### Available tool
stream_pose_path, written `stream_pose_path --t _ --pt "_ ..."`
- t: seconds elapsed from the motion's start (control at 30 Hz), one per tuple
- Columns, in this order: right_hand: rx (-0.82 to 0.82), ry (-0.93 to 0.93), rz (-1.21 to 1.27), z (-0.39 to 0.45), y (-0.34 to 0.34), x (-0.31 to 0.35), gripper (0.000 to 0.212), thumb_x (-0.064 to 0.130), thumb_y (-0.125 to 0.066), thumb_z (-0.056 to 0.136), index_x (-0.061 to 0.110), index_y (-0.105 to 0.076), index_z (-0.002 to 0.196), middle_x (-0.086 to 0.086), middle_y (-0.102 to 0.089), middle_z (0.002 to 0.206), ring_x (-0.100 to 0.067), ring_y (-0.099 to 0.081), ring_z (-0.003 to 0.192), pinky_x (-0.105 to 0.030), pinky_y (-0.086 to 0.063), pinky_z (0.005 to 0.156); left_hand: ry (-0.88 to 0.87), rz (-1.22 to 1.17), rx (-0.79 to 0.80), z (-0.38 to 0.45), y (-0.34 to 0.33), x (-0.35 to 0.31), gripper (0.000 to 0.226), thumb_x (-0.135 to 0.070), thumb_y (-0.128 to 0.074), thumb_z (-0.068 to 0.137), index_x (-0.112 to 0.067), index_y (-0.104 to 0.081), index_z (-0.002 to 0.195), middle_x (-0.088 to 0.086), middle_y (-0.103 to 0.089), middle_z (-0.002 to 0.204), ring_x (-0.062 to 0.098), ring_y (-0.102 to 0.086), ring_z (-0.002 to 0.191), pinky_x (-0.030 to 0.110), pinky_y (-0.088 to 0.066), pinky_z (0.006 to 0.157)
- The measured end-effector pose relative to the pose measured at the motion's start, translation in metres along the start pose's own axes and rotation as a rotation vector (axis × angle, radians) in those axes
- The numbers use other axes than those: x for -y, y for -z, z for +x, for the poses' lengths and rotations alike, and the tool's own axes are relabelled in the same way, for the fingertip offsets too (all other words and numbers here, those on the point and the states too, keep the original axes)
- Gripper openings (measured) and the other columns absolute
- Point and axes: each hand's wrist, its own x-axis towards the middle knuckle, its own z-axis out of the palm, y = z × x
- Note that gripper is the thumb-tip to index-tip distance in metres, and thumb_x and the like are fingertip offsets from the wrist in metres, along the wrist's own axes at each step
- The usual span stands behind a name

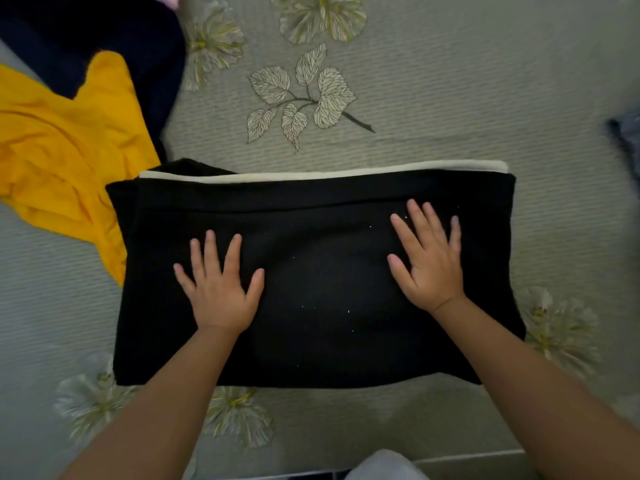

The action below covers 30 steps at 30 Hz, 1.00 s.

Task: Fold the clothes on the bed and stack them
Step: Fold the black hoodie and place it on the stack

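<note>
The light was dim and even, with no glare and only soft shadows. Wide-angle distortion bent the frame's edges, and the corners were blurred.

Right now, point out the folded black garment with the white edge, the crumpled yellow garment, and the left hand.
Folded black garment with the white edge (329, 327): head view, bare middle of the top layer.
Crumpled yellow garment (65, 161): head view, its wrinkled centre.
Left hand (220, 292): head view, back of the hand.

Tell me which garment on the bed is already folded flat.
The black garment with the white strip along its far edge: it lies as a neat rectangle under both flat hands, left hand and right hand. The yellow garment beside it is crumpled.
</note>
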Motion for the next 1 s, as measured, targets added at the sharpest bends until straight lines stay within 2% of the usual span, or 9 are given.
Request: stream_pose_path --t 0.2,0.37,0.5,0.6,0.67,0.73,0.8,0.83,1.0 --pt "0.018 -0.012 0.01 0.0 0.001 0.003 0.059 0.039 -0.035 0.082 0.005 -0.053 0.127 -0.023 -0.043 0.137 -0.044 -0.038 0.127 -0.061 -0.016 0.101 -0.007 -0.026 0.095 0.004 0.003 0.005 0.066 -0.054 -0.033 0.087 -0.023 -0.024 0.144 0.011 -0.004 0.155 0.027 0.007 0.142 0.051 0.01 0.109" --pt "0.055 -0.066 -0.002 -0.002 -0.001 0.004 0.068 0.048 -0.023 0.082 0.012 -0.039 0.138 -0.015 -0.027 0.149 -0.033 -0.021 0.139 -0.054 -0.003 0.109 -0.123 -0.271 0.167 0.01 0.025 0.032 0.056 -0.029 -0.045 0.094 -0.02 -0.023 0.144 0.005 -0.009 0.155 0.019 0.001 0.142 0.039 0.006 0.112" --pt "0.021 -0.173 -0.13 -0.014 0.004 0.032 0.05 0.021 -0.049 0.091 0.008 -0.038 0.138 -0.021 -0.027 0.148 -0.035 -0.022 0.138 -0.062 -0.005 0.107 0.06 -0.082 -0.168 0.007 0.044 0.068 0.059 -0.018 -0.057 0.088 -0.006 -0.031 0.14 0.019 -0.026 0.148 0.034 -0.016 0.139 0.046 -0.01 0.111" --pt "-0.11 -0.051 -0.139 -0.03 0.002 0.078 0.052 0.008 -0.073 0.073 -0.004 -0.056 0.121 -0.027 -0.048 0.131 -0.044 -0.043 0.124 -0.069 -0.024 0.096 0.246 -0.33 -0.064 0.007 0.051 0.091 0.066 -0.02 -0.054 0.09 -0.006 -0.019 0.144 0.024 -0.027 0.146 0.038 -0.026 0.133 0.044 -0.022 0.107" --pt "-0.067 0.157 -0.121 -0.047 -0.007 0.12 0.066 0.028 -0.08 0.066 0.001 -0.056 0.122 -0.024 -0.049 0.132 -0.044 -0.043 0.123 -0.071 -0.021 0.094 0.186 -0.456 0.016 0.005 0.049 0.097 0.065 -0.015 -0.052 0.092 -0.009 -0.015 0.146 0.02 -0.035 0.143 0.036 -0.036 0.128 0.041 -0.031 0.103" --pt "0.212 0.266 -0.132 -0.064 -0.026 0.162 0.095 0.054 -0.069 0.069 0.016 -0.023 0.144 -0.014 -0.008 0.153 -0.038 -0.004 0.139 -0.064 0.011 0.099 0.141 -0.418 0.038 0.001 0.047 0.102 0.066 -0.012 -0.05 0.092 -0.011 -0.013 0.146 0.022 -0.041 0.138 0.038 -0.042 0.123 0.042 -0.036 0.098" --pt "0.384 0.252 -0.227 -0.079 -0.049 0.189 0.107 0.06 -0.059 0.074 0.025 0.02 0.137 -0.006 0.04 0.138 -0.031 0.04 0.124 -0.055 0.036 0.087 0.104 -0.275 0.04 -0.003 0.048 0.106 0.065 -0.012 -0.052 0.091 -0.011 -0.016 0.146 0.025 -0.048 0.129 0.041 -0.048 0.115 0.044 -0.04 0.09" --pt "0.402 0.221 -0.266 -0.084 -0.057 0.197 0.105 0.054 -0.058 0.079 0.026 0.027 0.134 -0.007 0.046 0.134 -0.03 0.047 0.117 -0.054 0.038 0.084 0.072 -0.194 0.035 -0.005 0.049 0.109 0.064 -0.012 -0.053 0.09 -0.009 -0.019 0.144 0.025 -0.052 0.124 0.042 -0.05 0.11 0.045 -0.042 0.086" --pt "0.372 0.109 -0.278 -0.088 -0.05 0.203 0.068 0.01 -0.039 0.092 0.023 -0.001 0.147 -0.002 0.008 0.156 -0.026 0.017 0.141 -0.051 0.026 0.097 -0.049 -0.034 0.104 -0.022 0.061 0.128 0.059 -0.009 -0.054 0.088 -0.008 -0.028 0.14 0.023 -0.056 0.111 0.04 -0.049 0.106 0.044 -0.04 0.083"
